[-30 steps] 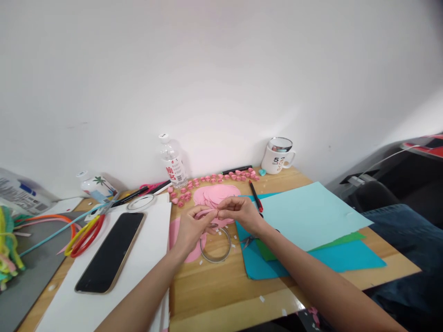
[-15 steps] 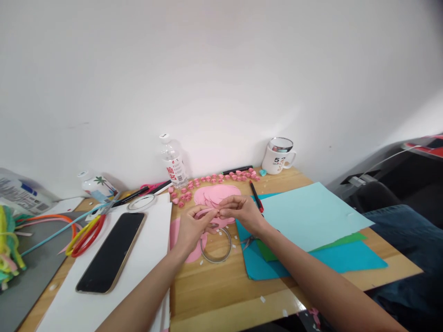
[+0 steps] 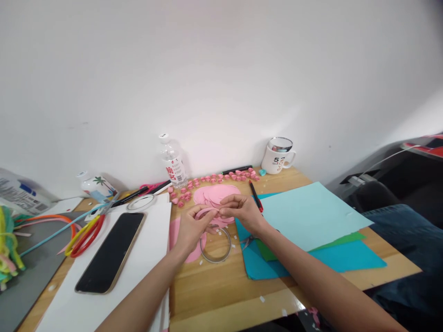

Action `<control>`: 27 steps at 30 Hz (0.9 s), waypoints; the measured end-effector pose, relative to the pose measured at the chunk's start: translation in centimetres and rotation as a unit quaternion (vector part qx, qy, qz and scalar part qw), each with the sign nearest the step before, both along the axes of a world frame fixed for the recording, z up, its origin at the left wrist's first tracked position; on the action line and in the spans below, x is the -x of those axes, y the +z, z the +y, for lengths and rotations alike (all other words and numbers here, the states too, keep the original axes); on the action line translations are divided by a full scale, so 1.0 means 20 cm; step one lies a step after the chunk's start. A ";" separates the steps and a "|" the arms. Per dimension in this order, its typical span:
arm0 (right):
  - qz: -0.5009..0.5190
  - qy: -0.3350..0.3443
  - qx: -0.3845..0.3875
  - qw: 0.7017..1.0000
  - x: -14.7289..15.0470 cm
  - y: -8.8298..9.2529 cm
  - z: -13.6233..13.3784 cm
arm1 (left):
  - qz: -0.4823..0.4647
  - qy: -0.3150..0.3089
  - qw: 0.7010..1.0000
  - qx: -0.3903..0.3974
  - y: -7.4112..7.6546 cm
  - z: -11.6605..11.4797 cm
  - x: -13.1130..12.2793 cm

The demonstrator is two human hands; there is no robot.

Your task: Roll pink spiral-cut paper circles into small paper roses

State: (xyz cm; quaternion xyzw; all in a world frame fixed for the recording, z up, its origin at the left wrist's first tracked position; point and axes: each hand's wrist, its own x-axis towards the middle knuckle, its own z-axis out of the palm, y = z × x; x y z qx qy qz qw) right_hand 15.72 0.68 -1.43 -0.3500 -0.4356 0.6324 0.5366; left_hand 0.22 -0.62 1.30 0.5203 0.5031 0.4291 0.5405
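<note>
My left hand (image 3: pixel 194 226) and my right hand (image 3: pixel 242 212) meet fingertip to fingertip over the table, both pinched on a curved piece of pink paper (image 3: pixel 205 211). Its far end is hidden by the fingers. Just behind them lie overlapping pink paper circles (image 3: pixel 216 192). Small rolled pink paper flowers (image 3: pixel 183 199) stand in rows at the back. Nearer me, below the fingers, is a narrow roll of tape (image 3: pixel 229 246). More pink paper (image 3: pixel 194 251) lies beside my left wrist. Small scissors (image 3: pixel 246 241) poke out by my right wrist, partly hidden.
At left, a phone (image 3: pixel 110 253) rests on white paper (image 3: pixel 145 276), near red-and-yellow scissors (image 3: pixel 85 237). A water bottle (image 3: pixel 175 161) and a white mug (image 3: pixel 275 159) stand by the wall. Light blue sheets (image 3: pixel 311 216) and a red-black pen (image 3: pixel 256 196) lie at right.
Both hands keep nearly the same place and pinch. The fingertips shift very slightly on the pink paper; the whole view drifts a little.
</note>
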 end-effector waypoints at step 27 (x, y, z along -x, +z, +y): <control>0.007 0.007 -0.023 1.000 0.00 -0.04 0.01 | -0.016 0.005 1.000 0.004 0.00 0.00 0.00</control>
